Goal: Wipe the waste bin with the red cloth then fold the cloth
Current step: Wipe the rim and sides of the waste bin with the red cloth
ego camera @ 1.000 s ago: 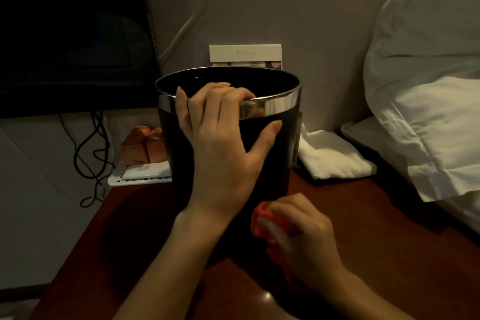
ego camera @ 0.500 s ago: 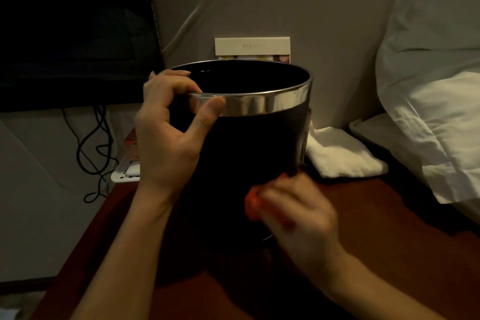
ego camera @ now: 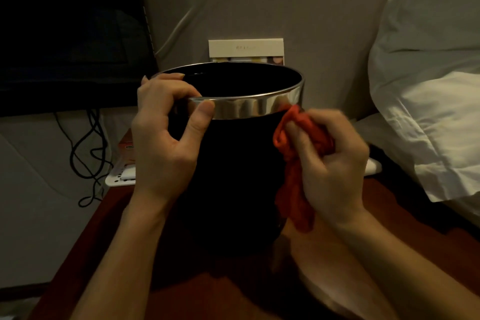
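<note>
The waste bin [ego camera: 233,176] is showing a dark, smooth, matt body under a polished metal band that is catching reflections (almost mirror-bright). The red cloth [ego camera: 296,189] is looking soft and loosely woven, bunching in crumpled folds. The surface [ego camera: 405,215] beneath is gleaming like glossy reddish wood. The pillow [ego camera: 428,86] is lying in matt white fabric, creasing gently.

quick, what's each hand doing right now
Left hand: grips the waste bin by its silver rim.
Right hand: holds the red cloth, bunched against the bin's side.
</note>
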A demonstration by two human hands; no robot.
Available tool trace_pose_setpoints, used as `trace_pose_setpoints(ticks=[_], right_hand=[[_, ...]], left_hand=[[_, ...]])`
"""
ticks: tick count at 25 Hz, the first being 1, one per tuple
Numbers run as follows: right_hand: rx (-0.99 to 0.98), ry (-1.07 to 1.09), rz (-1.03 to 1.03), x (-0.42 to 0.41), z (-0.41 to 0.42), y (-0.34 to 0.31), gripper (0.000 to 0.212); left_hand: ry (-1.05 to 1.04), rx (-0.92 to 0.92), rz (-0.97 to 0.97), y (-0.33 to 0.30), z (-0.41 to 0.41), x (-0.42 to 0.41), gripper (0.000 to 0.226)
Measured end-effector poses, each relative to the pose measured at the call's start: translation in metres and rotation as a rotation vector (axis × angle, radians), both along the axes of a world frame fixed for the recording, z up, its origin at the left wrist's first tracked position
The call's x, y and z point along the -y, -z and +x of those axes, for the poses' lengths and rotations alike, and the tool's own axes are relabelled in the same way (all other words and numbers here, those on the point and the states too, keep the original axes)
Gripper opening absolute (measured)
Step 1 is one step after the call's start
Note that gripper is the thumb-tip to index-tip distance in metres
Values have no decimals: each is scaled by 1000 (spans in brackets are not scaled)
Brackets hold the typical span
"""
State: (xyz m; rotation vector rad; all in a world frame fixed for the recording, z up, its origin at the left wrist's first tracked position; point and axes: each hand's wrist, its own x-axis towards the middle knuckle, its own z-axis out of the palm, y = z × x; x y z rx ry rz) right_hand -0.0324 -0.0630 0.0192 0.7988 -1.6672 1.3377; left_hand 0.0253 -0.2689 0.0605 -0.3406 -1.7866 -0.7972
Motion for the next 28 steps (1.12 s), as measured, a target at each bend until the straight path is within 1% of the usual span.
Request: trace_pose_setpoints(ticks=[2,4,5,7,10,13,14,16,18,22,24,25,26,28], right_hand=[[38,-19,103,-4,9,43,14],[118,-49,235,-11,16,86,16],[159,-67,301,-15,17,99,16],[182,-64,386,-23,16,107,18],[177,-47,342,-28,21,96,16],[47,-33,377,-21,29,96,17],[31,-48,385,-19,30,97,17],[50,-48,335,-14,28,86,15],[53,16,200,-7,22,56,16],[-96,104,-94,8,3,-29,10],[-122,110,-145,15,2,-34,11],[-142,112,-103,17,5,-18,15],[-169,104,-2,19,9,6,18],[-247,57,294,18,18,62,18]], left_hand=[[-115,15,-81,-2,3,-18,12],[-200,32,-146,0,5,-45,23],[-206,36,-148,0,5,-55,30],[-179,34,-119,0,4,-56,33],[-51,38,-32,-1,2,-19,20],[107,77,56,-4,1,11,2],[132,80,61,-5,1,12,8],[128,80,30,-6,0,3,15],[69,72,-6,-5,1,-9,9],[42,73,-24,-2,0,-8,10],[52,74,-23,-2,-1,-5,9],[59,75,-22,-2,-2,-4,9],[63,73,-22,-2,-2,-2,9],[69,69,-21,-3,-3,1,8]])
